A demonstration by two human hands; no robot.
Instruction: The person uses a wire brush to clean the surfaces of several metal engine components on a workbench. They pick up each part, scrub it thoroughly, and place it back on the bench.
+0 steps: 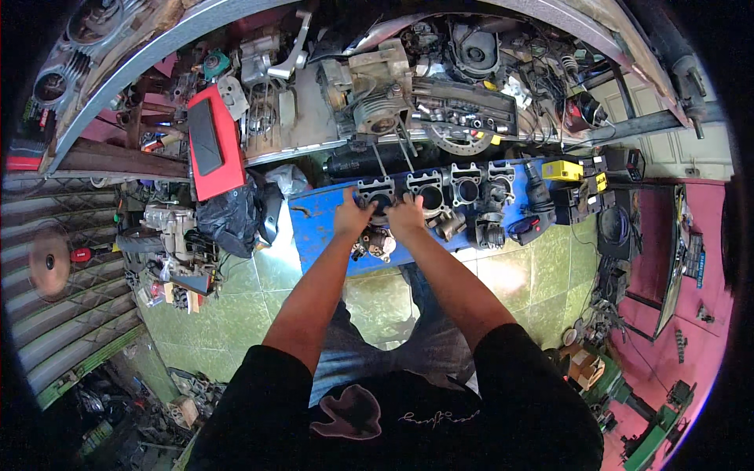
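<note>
Over the blue workbench [316,235], my left hand [353,218] and my right hand [407,217] close round the near part of the leftmost engine cylinder block [376,188]. My left thumb reaches toward its dark bore, and my fingertips are partly hidden there. A second cylinder block [429,196] stands just right of my right hand, with a third cylinder block [465,187] beyond it. Below my hands lies a metal engine part [380,245]. A small grey cylindrical part [452,226] rests near my right wrist.
Further right on the bench are a dark power tool [538,196] and yellow-and-black boxes [563,170]. A shelf behind holds engine casings [382,114] and a tray of sockets [471,110]. A phone [205,137] lies on a red board; a black bag [228,212] hangs below it.
</note>
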